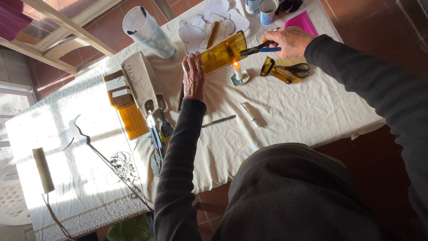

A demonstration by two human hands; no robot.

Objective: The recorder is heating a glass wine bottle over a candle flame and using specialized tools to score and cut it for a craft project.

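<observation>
Two hands work above the white cloth-covered tabletop (290,111), both reaching forward out of black sleeves. The left hand (194,76) is closed around one end of an amber glass bottle body (223,52), a cut cylinder held nearly level and tilted slightly up toward the right; its fingers wrap the glass, with rings and a thin bead bracelet at the wrist. The right hand (290,41) is clamped on the blue-handled pliers (260,48), whose dark jaws meet the open rim of the bottle at its right end. The right arm comes in from the right edge, bent, the wrist turned inward.

The amber cylinder hangs in the air just above a short lit white candle on a small dish (238,73). Beside the candle, to the right, lies the cut-off amber bottle neck (274,71), touching black-handled scissors (298,69). Behind the bottle sit white paper petal shapes (214,24), a clear plastic measuring jug (147,32) and a pink sheet (302,22).

Nearer the person, a small white tube (249,114) and a thin metal tool (218,121) lie apart on the cloth. To the left are a cream fabric tool case (142,80), flat amber glass pieces (131,118) and loose hand tools. Sunlight falls across the patterned left part of the cloth, where a wire coil (120,163) rests. Below is a terracotta tile floor (374,22).
</observation>
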